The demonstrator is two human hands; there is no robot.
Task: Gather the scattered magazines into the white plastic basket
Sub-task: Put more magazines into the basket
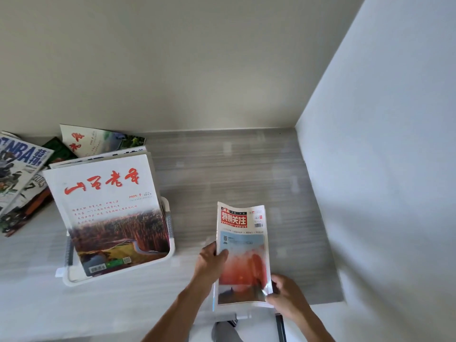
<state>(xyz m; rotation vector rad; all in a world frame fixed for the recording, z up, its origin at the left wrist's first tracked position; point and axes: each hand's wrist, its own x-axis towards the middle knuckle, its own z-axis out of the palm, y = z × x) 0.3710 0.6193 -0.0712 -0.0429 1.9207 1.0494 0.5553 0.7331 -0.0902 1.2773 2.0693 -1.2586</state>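
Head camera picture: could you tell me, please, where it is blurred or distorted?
Head view: the right hand and the held magazine are slightly smeared; glare whitens its lower right corner; the wide lens bends the wall edges; the basket magazines read sharply.

Magazines [108, 213] in basket [170, 243], left

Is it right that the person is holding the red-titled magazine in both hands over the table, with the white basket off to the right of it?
Not quite. The head view shows the white basket to the left of the red-titled magazine, not the right. The rest holds: the left hand and right hand both grip that magazine over the table.
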